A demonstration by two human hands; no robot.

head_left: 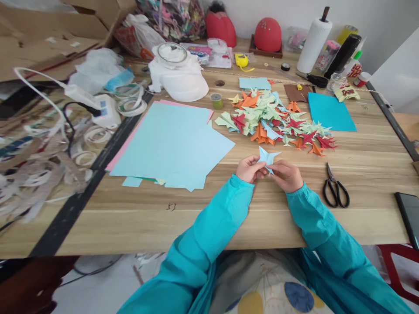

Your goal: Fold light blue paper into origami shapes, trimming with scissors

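Note:
Between my two hands, a little above the table, is a light blue folded paper figure (267,157) with pointed, wing-like ends. My left hand (250,169) is closed, pinching its left side between thumb and fingers. From the other side my right hand (287,175) pinches its lower right part. Just beyond my hands lies a pile of folded paper figures (262,111) in pale green, orange, red and blue. Black-handled scissors (336,188) rest to the right of my right hand, blades pointing away. Light blue paper sheets (163,144) are stacked to my left, over pink ones.
A turquoise paper square (331,112) and brown paper (297,93) lie behind the pile. A green tape roll (216,100) stands beside the sheets. At the right edge is a phone (408,216). Ribbon rolls, cables and a power strip (106,112) crowd the left.

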